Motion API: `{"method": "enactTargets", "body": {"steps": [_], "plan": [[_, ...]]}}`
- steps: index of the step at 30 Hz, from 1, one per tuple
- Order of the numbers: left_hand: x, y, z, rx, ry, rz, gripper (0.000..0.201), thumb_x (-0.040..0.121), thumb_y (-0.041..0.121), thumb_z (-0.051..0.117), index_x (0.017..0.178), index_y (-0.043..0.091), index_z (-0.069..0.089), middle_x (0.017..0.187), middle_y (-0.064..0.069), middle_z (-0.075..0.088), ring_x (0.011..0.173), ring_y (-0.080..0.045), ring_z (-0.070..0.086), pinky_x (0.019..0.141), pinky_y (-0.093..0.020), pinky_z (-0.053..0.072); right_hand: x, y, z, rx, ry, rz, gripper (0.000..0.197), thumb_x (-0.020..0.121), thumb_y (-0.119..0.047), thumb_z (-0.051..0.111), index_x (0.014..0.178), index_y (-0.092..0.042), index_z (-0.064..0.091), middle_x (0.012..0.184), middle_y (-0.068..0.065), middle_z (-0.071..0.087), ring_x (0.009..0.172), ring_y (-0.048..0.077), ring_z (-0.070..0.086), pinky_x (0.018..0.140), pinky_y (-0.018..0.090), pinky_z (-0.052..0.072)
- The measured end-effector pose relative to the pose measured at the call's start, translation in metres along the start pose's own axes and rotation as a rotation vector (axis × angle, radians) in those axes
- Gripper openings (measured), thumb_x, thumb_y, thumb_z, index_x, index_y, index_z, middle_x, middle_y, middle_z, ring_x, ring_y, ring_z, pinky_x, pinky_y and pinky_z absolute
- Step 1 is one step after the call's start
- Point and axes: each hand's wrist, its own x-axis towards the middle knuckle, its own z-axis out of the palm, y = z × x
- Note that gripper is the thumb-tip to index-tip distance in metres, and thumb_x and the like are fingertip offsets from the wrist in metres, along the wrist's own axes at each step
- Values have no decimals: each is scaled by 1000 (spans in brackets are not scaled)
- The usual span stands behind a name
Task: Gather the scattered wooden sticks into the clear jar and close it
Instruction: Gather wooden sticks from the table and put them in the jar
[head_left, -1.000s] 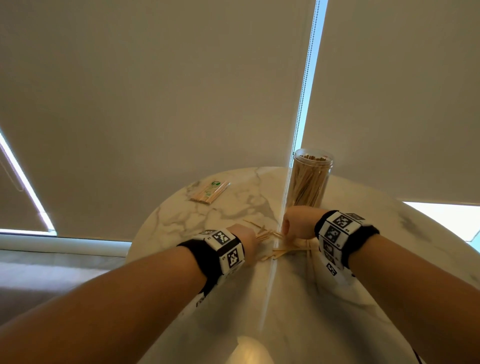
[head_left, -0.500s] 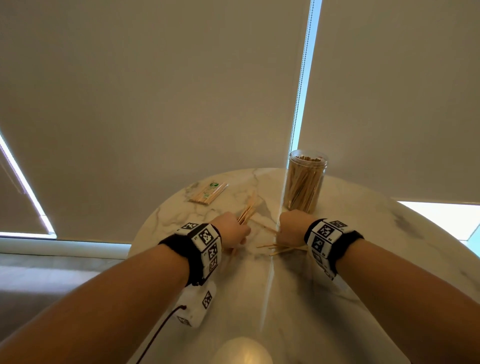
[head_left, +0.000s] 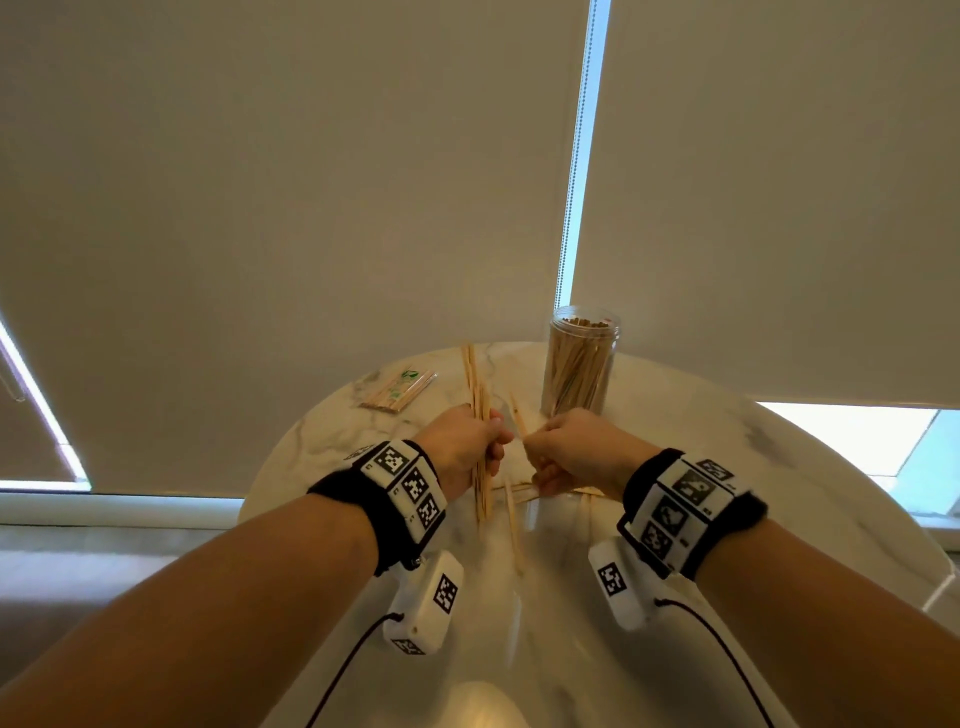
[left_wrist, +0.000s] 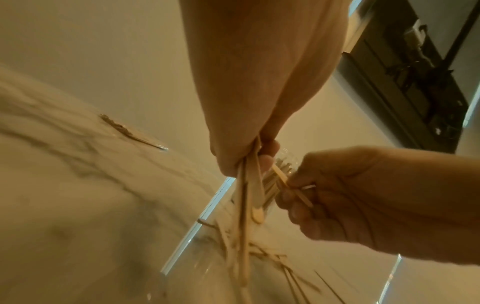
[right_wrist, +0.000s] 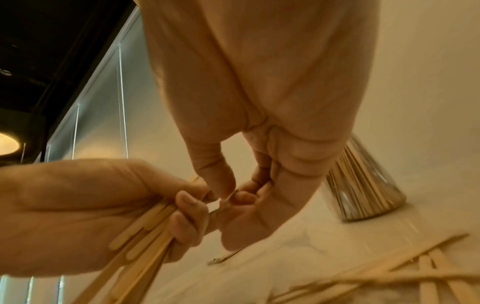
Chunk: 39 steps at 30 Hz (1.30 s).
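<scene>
The left hand gripped a bundle of sticks upright in its curled fingers, the right hand just beside it pinched one stick, more sticks lay on the table beneath, and the open jar stood just beyond.

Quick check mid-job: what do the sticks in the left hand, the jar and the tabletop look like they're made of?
Sticks: pale, unfinished wood, it seems; flat, matte, with rounded ends in the left hand.
Jar: clear and glossy, showing the sticks inside; plastic or glass, I cannot tell which.
Tabletop: polished marble or a marble look; white with grey veins, reflecting the window.
</scene>
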Motion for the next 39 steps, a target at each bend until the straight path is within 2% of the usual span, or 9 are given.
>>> {"method": "enactTargets", "body": {"steps": [4,9,13,16,21,24,29,34,39], "plan": [[-6,-7,13,145,33,-18,42,101,44,48,98,5,63,69,-4,54,58,-16,48,57,-31,43,-19,-1,8,46,-87,-142,8,92,-8,63,93,-2,67,79,12,71,72,21,71,75,34,63],[-6,-5,12,364,193,7,29,101,19,44,113,-2,60,80,-13,59,64,-25,57,55,-31,45,-25,-1,3,-11,-13,-176,14,94,-11,63,97,1,70,87,13,74,69,17,68,71,30,61],[-10,4,-3,649,118,-22,30,104,22,41,107,-4,57,70,-8,51,54,-19,50,46,-26,43,-9,13,-30,-517,153,-6,26,92,-28,65,100,-4,66,86,6,68,76,21,63,69,34,56],[-16,-1,-9,1067,73,4,44,99,44,52,115,4,58,75,-7,56,62,-19,55,57,-27,40,-9,23,-41,-924,93,131,56,92,-55,60,122,-8,62,115,7,65,107,24,60,87,31,48],[-18,-17,9,1358,-29,-28,66,86,60,62,120,4,58,100,-6,65,92,-23,63,69,-28,47,-2,38,-25,-1039,-8,186,82,74,-80,59,117,-10,65,113,5,66,108,24,62,91,34,49],[-18,-24,22,1402,-41,-4,46,98,43,55,124,5,61,123,-9,64,115,-26,61,89,-31,48,0,37,-16,-1018,4,124,67,77,-69,67,107,-9,68,94,4,62,90,24,61,78,31,51],[-13,-26,17,1493,-25,-33,28,99,25,53,119,7,63,122,-10,65,111,-25,63,85,-28,49,-9,24,-11,-1024,-41,102,26,92,-32,66,100,-7,67,91,7,61,82,23,56,53,22,40],[-6,-23,-7,1580,-58,-19,33,105,22,42,125,4,60,128,-12,62,117,-25,60,92,-28,47,-15,29,-10,-1151,-28,77,30,93,-23,61,116,-5,68,112,11,69,98,25,64,77,29,49],[8,-14,-12,1475,-10,10,34,103,17,40,122,-2,61,123,-15,62,97,-27,58,66,-20,43,-24,36,-12,-1197,18,20,29,100,-18,51,123,-7,65,123,11,65,113,27,63,88,31,50]]}}
